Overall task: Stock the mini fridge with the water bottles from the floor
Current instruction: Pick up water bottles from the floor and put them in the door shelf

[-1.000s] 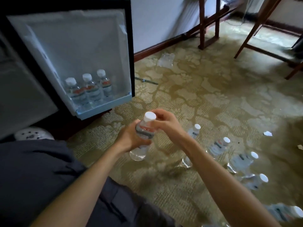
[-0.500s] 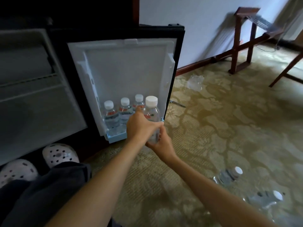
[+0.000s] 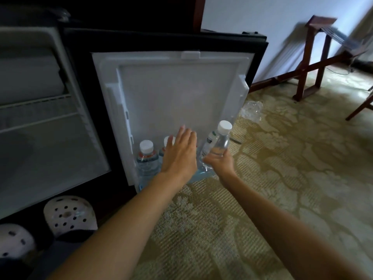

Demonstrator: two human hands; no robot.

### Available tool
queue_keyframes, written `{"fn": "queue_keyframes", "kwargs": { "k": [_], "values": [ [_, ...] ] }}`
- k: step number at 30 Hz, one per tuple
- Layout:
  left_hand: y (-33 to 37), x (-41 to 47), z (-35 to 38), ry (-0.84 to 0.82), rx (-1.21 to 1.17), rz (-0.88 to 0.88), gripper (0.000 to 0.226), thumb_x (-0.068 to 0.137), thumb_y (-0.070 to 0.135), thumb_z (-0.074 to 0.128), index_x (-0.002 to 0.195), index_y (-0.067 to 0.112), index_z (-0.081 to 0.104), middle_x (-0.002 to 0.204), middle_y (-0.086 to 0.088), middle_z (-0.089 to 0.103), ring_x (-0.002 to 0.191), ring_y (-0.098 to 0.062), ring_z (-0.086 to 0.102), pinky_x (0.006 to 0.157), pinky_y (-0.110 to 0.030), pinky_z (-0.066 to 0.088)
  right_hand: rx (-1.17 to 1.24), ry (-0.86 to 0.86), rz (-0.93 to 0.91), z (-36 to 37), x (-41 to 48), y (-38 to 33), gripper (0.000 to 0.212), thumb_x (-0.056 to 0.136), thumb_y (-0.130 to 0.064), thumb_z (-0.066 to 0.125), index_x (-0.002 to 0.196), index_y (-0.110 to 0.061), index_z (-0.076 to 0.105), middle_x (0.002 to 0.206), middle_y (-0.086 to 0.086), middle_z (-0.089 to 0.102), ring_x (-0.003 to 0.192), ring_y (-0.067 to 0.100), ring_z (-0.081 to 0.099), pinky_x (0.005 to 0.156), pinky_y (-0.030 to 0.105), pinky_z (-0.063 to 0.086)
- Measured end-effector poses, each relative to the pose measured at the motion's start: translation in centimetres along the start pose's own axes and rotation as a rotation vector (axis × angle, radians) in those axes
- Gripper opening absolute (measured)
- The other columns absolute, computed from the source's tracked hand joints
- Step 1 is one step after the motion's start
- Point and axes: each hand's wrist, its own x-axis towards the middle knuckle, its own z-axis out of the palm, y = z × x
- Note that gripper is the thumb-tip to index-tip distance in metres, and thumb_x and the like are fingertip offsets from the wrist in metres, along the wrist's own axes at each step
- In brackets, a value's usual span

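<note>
Mini fridge door (image 3: pixel 177 93) open, just behind both hands. Door shelf (image 3: pixel 199 176) right under the grip. Left hand (image 3: pixel 179 154) flat, fingers straight, holding nothing, just left of the grip, in front of shelved bottles (image 3: pixel 146 156). Right hand (image 3: pixel 220 164) wrapped round lower body of water bottle (image 3: pixel 217 144). Long axis near upright, cap tipped up-right, base at shelf's right end, contact unclear.

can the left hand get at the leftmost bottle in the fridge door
Probably yes: the left hand is open, holding nothing, just beside the leftmost bottle, and nothing shows between them.
</note>
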Motion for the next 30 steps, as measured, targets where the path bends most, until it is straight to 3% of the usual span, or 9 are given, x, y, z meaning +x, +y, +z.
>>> {"fn": "queue_keyframes", "kwargs": {
  "k": [5, 8, 10, 13, 16, 22, 27, 30],
  "values": [
    [-1.5, 1.4, 0.7, -0.152, 0.024, -0.024, 0.076, 0.091, 0.003, 0.046, 0.149, 0.017, 0.0, 0.159, 0.0, -0.007, 0.147, -0.021, -0.007, 0.118, -0.045, -0.001, -0.068, -0.026, 0.005, 1.1, 2.0, 0.5, 0.068, 0.063, 0.002, 0.076, 0.123, -0.011, 0.047, 0.115, 0.008, 0.063, 0.109, 0.024, 0.059, 0.099, 0.043, 0.047],
    [-2.4, 1.3, 1.2, -0.186, 0.018, -0.034, 0.077, 0.091, 0.002, 0.044, 0.149, 0.018, -0.003, 0.159, 0.001, -0.008, 0.147, -0.02, -0.006, 0.118, -0.047, 0.01, -0.087, -0.069, 0.035, 1.7, 2.9, 1.2, 0.06, 0.064, 0.001, 0.077, 0.118, -0.008, 0.052, 0.111, 0.008, 0.065, 0.104, 0.024, 0.061, 0.086, 0.036, 0.053],
    [-2.9, 1.1, 1.6, -0.172, -0.006, -0.035, 0.079, 0.09, -0.001, 0.041, 0.149, 0.02, -0.006, 0.159, 0.001, -0.009, 0.147, -0.019, -0.009, 0.118, -0.045, 0.014, -0.087, -0.111, 0.069, 2.1, 3.3, 1.7, 0.053, 0.065, 0.004, 0.075, 0.113, -0.008, 0.055, 0.11, 0.01, 0.066, 0.1, 0.026, 0.064, 0.081, 0.039, 0.056],
    [-3.4, 1.0, 1.9, -0.146, 0.001, -0.022, 0.081, 0.09, -0.001, 0.044, 0.149, 0.022, -0.007, 0.159, 0.001, -0.009, 0.147, -0.018, -0.01, 0.117, -0.042, 0.016, -0.104, -0.133, 0.101, 2.4, 3.9, 2.4, 0.051, 0.061, 0.005, 0.076, 0.106, -0.01, 0.058, 0.108, 0.01, 0.068, 0.1, 0.027, 0.065, 0.089, 0.046, 0.054],
    [-3.5, 0.9, 1.8, -0.15, 0.004, -0.018, 0.082, 0.09, 0.001, 0.046, 0.149, 0.022, -0.007, 0.159, 0.001, -0.009, 0.147, -0.017, -0.01, 0.117, -0.042, 0.016, -0.109, -0.131, 0.111, 2.7, 4.2, 2.7, 0.05, 0.059, 0.01, 0.074, 0.103, -0.009, 0.059, 0.108, 0.01, 0.067, 0.101, 0.027, 0.063, 0.09, 0.044, 0.053],
    [-2.8, 0.9, 1.4, -0.196, -0.06, -0.069, 0.082, 0.088, -0.002, 0.043, 0.149, 0.022, -0.008, 0.158, -0.001, -0.012, 0.146, -0.018, -0.014, 0.12, -0.042, 0.011, -0.174, -0.185, 0.143, 2.4, 5.1, 3.7, 0.065, 0.062, -0.005, 0.081, 0.12, -0.006, 0.05, 0.115, 0.011, 0.064, 0.11, 0.029, 0.06, 0.097, 0.046, 0.049],
    [-1.2, -0.4, 0.6, -0.217, -0.122, -0.118, 0.081, 0.089, 0.001, 0.042, 0.148, 0.02, -0.01, 0.158, -0.003, -0.016, 0.145, -0.02, -0.019, 0.12, -0.045, 0.003, -0.243, -0.23, 0.134, 0.8, 2.4, 1.8, 0.065, 0.067, -0.01, 0.078, 0.122, -0.003, 0.043, 0.114, 0.005, 0.058, 0.109, 0.022, 0.055, 0.096, 0.038, 0.048],
    [0.6, -2.1, 0.1, -0.187, -0.185, -0.148, 0.078, 0.091, 0.004, 0.042, 0.149, 0.019, -0.009, 0.158, 0.0, -0.012, 0.145, -0.019, -0.018, 0.118, -0.042, 0.002, -0.29, -0.226, 0.061, -1.9, -1.0, 0.8, 0.058, 0.076, -0.003, 0.068, 0.127, -0.004, 0.041, 0.11, -0.001, 0.053, 0.103, 0.016, 0.053, 0.077, 0.022, 0.051]
  ]
}}
